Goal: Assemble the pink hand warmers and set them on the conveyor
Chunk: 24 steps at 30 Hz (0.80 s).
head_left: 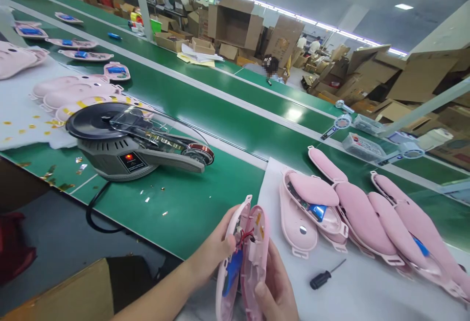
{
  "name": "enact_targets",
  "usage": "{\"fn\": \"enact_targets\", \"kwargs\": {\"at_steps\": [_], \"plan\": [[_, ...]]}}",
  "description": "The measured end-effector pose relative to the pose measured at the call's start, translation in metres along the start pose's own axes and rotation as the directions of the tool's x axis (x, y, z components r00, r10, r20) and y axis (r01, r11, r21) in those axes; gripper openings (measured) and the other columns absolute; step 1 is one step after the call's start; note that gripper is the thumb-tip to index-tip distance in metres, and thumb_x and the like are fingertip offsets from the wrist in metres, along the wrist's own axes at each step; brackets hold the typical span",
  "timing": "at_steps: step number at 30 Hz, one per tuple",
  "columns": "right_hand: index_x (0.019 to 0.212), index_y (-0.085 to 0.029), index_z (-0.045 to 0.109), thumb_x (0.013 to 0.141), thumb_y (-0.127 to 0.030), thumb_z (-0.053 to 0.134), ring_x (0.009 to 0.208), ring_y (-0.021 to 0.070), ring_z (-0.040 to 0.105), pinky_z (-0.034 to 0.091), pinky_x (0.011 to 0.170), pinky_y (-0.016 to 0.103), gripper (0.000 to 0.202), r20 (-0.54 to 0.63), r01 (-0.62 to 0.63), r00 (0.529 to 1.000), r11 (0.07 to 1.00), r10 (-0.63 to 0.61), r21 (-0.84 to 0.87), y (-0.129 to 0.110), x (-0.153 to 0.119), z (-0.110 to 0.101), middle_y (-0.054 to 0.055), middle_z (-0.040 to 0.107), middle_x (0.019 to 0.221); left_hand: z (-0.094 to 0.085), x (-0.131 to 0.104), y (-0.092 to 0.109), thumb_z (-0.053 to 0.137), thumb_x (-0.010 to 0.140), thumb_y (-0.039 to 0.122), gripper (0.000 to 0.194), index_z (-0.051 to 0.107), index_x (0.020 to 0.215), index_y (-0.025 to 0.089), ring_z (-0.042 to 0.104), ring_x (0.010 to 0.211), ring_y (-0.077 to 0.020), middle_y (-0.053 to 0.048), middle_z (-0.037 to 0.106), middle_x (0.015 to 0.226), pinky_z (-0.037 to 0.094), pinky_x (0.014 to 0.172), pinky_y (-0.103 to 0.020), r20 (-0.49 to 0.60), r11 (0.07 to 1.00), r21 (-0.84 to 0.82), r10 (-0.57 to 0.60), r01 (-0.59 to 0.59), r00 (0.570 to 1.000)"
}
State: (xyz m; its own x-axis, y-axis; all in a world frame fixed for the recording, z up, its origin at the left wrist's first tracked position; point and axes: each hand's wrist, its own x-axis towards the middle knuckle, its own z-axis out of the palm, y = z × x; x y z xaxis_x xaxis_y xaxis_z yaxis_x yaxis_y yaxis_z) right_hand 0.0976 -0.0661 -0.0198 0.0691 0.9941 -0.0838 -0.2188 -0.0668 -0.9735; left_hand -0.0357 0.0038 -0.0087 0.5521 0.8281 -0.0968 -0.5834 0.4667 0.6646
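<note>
Between my hands a pink plastic casing (pixel 259 242) stands parted into two halves, joined by red wires (pixel 246 235). My left hand (pixel 216 242) grips the left half, where a blue battery pack (pixel 232 273) and part of a circuit board show. Fingers of my right hand (pixel 279 286) wrap the right half, with small yellow tape pieces inside it. To the right, several pink casings (pixel 367 216) lie overlapping on a white sheet, some with blue batteries showing. A black-handled screwdriver (pixel 321 280) lies on that sheet.
A grey tape dispenser (pixel 125 157) with a black disc stands left on the green table (pixel 176 203), its cable hanging over the edge. More pink shells (pixel 77 91) lie behind it. Clear plastic boxes (pixel 363 149) and small fans (pixel 342 121) stand at right; cardboard boxes (pixel 235 22) fill the back.
</note>
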Motion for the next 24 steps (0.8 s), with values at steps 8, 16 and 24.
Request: {"fn": "enact_targets", "kwargs": {"at_steps": [8, 16, 24], "plan": [[0.131, -0.024, 0.049, 0.073, -0.062, 0.066, 0.114, 0.0301, 0.061, 0.054, 0.088, 0.039, 0.071, -0.028, -0.018, 0.999, 1.0, 0.018, 0.007, -0.009, 0.0, 0.003, 0.014, 0.059, 0.131, 0.007, 0.0, -0.005, 0.067, 0.052, 0.076, 0.105, 0.038, 0.139, 0.025, 0.056, 0.11, -0.0289, -0.01, 0.059, 0.127, 0.044, 0.089, -0.034, -0.063, 0.995, 0.083, -0.047, 0.052, 0.997], [0.123, -0.025, 0.052, 0.072, -0.056, 0.071, 0.102, 0.0246, 0.065, 0.053, 0.084, 0.034, 0.063, 0.019, -0.095, 0.995, 0.995, 0.095, 0.02, -0.02, -0.001, -0.001, 0.011, 0.065, 0.119, 0.024, -0.002, -0.002, 0.063, 0.061, 0.074, 0.096, 0.036, 0.14, 0.027, 0.058, 0.102, -0.0234, -0.008, 0.061, 0.12, 0.045, 0.077, -0.028, -0.164, 0.992, 0.037, -0.114, 0.122, 0.98], [0.121, -0.025, 0.05, 0.074, -0.058, 0.068, 0.089, 0.0224, 0.067, 0.054, 0.075, 0.032, 0.06, 0.03, -0.046, 0.999, 0.999, 0.045, 0.02, -0.022, 0.002, -0.005, 0.01, 0.069, 0.107, 0.041, 0.006, 0.003, 0.061, 0.068, 0.07, 0.076, 0.044, 0.13, 0.029, 0.054, 0.075, -0.0133, 0.0, 0.061, 0.085, 0.043, 0.067, -0.023, -0.104, 0.997, 0.041, -0.062, 0.067, 0.993]]}}
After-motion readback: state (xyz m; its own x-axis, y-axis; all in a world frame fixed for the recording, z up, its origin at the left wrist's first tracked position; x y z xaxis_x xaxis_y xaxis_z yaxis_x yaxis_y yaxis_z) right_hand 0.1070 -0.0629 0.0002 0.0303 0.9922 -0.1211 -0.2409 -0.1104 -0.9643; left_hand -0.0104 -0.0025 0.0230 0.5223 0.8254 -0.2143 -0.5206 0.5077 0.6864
